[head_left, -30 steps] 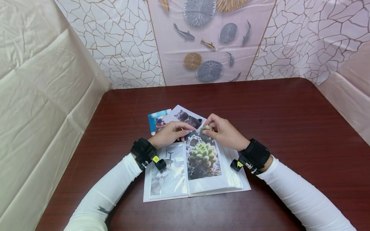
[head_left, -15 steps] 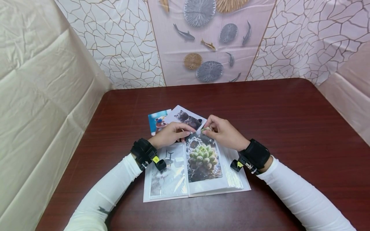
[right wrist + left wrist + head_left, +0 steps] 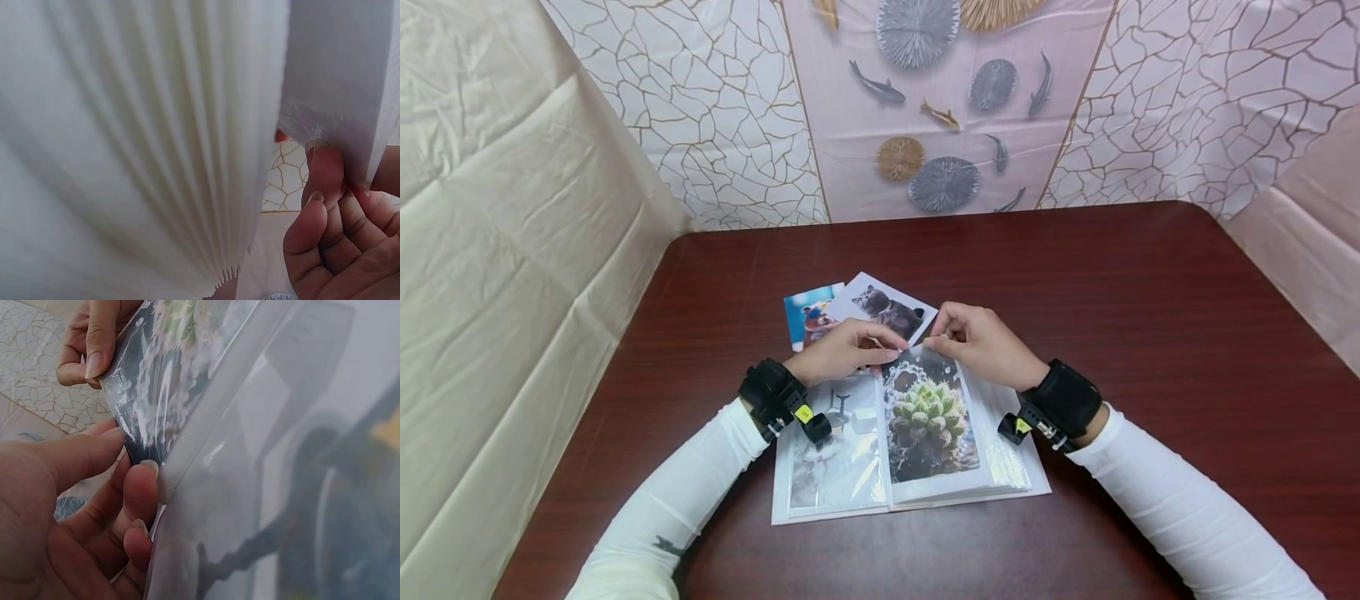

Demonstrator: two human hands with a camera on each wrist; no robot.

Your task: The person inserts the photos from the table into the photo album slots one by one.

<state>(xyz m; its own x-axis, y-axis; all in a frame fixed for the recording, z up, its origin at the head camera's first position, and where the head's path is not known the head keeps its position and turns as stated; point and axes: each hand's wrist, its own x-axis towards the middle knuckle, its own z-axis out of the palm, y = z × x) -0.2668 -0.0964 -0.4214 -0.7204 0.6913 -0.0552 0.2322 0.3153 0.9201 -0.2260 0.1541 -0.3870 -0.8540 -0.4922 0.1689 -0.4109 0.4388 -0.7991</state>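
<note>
An open photo album (image 3: 1036, 467) with clear plastic pockets lies on the table. In its right-hand pocket (image 3: 164, 394) sits a photo of a green succulent (image 3: 929, 417), its upper end lifted off the page. My left hand (image 3: 848, 347) pinches the pocket's upper left corner, thumb in front and fingers behind, as the left wrist view shows. Thumb and index finger of my right hand (image 3: 988, 340) grip the upper right edge of the photo and pocket. The right wrist view shows the white back of that leaf (image 3: 340, 69), with several fanned album pages (image 3: 169, 125) beside it.
Beyond the album lie a cat photo (image 3: 887, 307) on white paper and a blue photo (image 3: 808, 304) partly beneath it. A faded picture (image 3: 835, 450) fills the album's left page. The dark red table (image 3: 1075, 275) ends at a patterned cloth backdrop (image 3: 730, 108).
The succulent photo has slid down in its pocket, toward the album's near edge. My right hand has moved slightly down with it, while my left hand has shifted only a little.
</note>
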